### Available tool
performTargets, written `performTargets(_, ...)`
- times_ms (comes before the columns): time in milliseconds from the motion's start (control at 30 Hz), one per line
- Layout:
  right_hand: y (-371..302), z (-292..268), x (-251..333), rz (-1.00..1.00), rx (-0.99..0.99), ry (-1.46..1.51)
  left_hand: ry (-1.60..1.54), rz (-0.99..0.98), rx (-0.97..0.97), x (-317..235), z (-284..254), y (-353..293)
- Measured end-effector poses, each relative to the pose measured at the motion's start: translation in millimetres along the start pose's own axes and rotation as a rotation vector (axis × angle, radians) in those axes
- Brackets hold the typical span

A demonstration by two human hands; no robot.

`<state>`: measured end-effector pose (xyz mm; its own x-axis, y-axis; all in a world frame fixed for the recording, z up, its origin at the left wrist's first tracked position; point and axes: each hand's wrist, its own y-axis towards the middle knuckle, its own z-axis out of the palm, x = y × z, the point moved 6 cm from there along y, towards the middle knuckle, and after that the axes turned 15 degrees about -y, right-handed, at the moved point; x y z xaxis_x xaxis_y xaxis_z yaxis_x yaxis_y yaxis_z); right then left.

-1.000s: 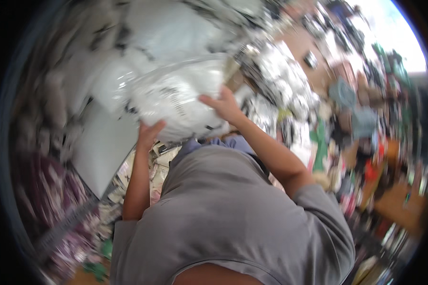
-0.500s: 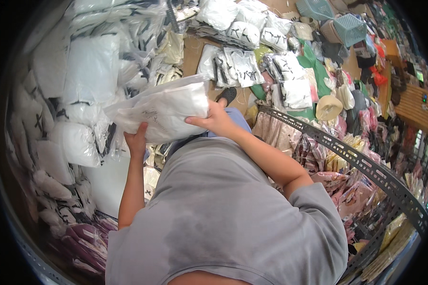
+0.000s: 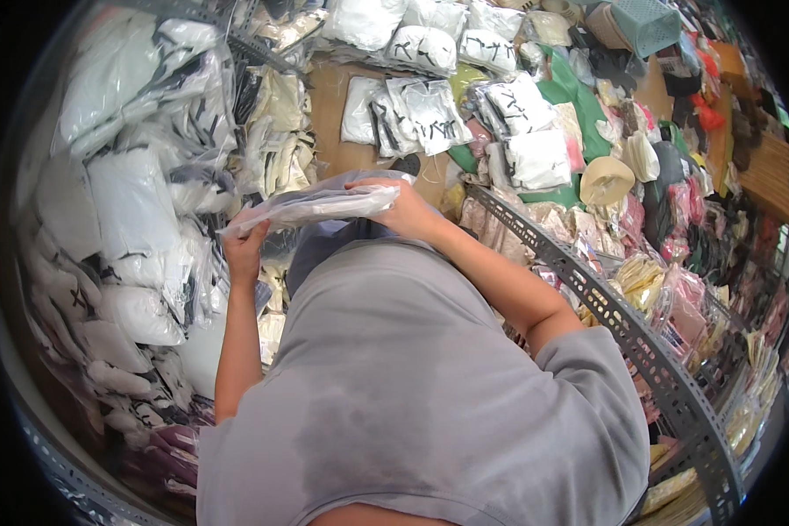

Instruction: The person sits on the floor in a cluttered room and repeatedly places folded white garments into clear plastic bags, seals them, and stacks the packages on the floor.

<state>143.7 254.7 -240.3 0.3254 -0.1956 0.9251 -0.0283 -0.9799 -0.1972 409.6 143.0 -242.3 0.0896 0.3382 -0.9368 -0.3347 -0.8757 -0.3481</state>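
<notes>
Between my hands is a clear plastic bag with a folded white garment (image 3: pixel 324 205) inside, held in front of my waist and tipped so that mostly its near edge shows. My left hand (image 3: pixel 246 249) pinches the bag's left corner, where the loose plastic hangs. At the other end, my right hand (image 3: pixel 403 210) grips the bag with the thumb along the near edge and the fingers partly behind it. Packed white garments (image 3: pixel 136 206) lie heaped on the shelf to my left, near the left hand.
Stacks of bagged white garments (image 3: pixel 430 114) with dark marks lie on the brown floor ahead. A perforated metal shelf rail (image 3: pixel 605 294) runs along my right, over piles of pink and yellow packs. A beige hat (image 3: pixel 607 181) and a light blue basket (image 3: pixel 647 26) are further right.
The bagged garment has tipped from showing its broad face to nearly edge-on, and both hands have turned with it. My view has shifted slightly, showing more of the left shelf.
</notes>
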Motion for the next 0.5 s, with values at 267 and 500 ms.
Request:
performTargets(267,13.1,-49.8,-21.4,0.044,-0.194,-0.137,0.089,0.025,0.087,-12.4,33.2,44.5)
performTargets(500,-6.6,-63.0,-73.0,0.325,-0.471,0.318,0.007,0.096,0.37,-14.3,83.6,139.8)
